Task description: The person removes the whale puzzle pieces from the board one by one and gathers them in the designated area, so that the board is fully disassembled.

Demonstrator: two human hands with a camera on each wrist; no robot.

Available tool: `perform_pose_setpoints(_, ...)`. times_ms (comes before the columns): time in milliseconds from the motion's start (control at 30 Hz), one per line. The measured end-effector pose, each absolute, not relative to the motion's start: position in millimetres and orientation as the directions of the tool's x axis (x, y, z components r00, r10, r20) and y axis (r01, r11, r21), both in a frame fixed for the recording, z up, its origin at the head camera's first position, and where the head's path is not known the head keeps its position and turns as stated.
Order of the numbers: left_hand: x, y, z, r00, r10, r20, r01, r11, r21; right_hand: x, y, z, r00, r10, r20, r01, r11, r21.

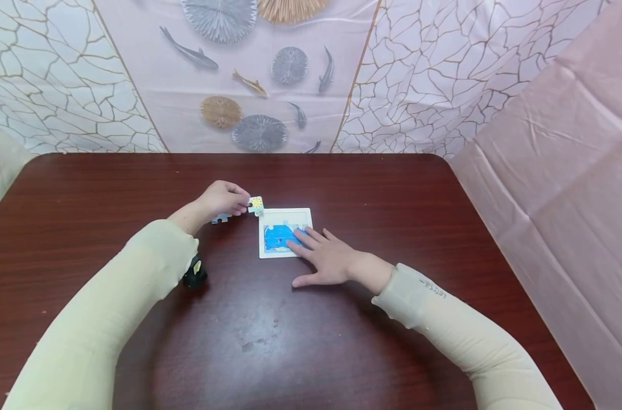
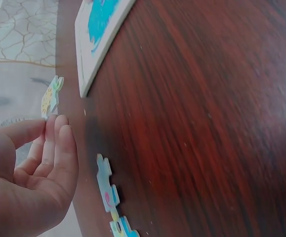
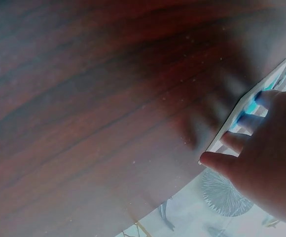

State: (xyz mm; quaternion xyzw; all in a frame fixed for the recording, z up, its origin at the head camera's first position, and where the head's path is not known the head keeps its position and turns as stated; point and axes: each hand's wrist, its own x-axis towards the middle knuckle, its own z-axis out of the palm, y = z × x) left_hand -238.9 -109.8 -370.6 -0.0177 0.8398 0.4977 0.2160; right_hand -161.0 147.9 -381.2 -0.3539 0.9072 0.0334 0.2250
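Observation:
My left hand (image 1: pixel 225 198) pinches a puzzle piece (image 1: pixel 256 205) with a yellow sun printed on it, close to the upper left corner of a white puzzle tray (image 1: pixel 262 239). In the left wrist view that piece (image 2: pixel 52 96) stands tilted between thumb and fingertips. Blue joined pieces (image 1: pixel 279 237) fill the lower part of the tray, while its upper part is bare white. My right hand (image 1: pixel 330 259) lies with fingers spread over the tray's right side, covering some of the blue picture. In the right wrist view the fingers (image 3: pixel 234 142) rest across the tray.
Loose puzzle pieces (image 2: pixel 106 185) lie on the dark red table (image 1: pixel 392 199) beneath the left hand. A small black object (image 1: pixel 195 273) with a yellowish mark sits by the left sleeve. Patterned cloth (image 1: pixel 259 85) hangs behind the table's far edge.

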Motion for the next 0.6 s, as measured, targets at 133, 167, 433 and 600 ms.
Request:
perform_pose_setpoints(133,-239,-115,-371,-0.907,0.203,-0.370,-0.224,0.511,0.830,-161,149,-383,-0.647,-0.632,-0.427,-0.663,0.743,-0.096)
perform_pose_setpoints(167,-239,-116,-372,-0.907,0.202,-0.368,-0.220,0.519,0.826,-160,149,-383,-0.647,-0.631,-0.427,-0.663,0.743,-0.093)
perform_pose_setpoints(433,-242,-124,-375,-0.913,0.182,-0.365,-0.188,0.606,0.773,-161,148,-385,-0.650,-0.619,-0.441,-0.666,0.743,-0.061)
perform_pose_setpoints(600,-242,-128,-377,-0.919,0.177,-0.353,-0.163,0.644,0.748,-161,149,-386,-0.644,-0.635,-0.426,-0.671,0.737,-0.083)
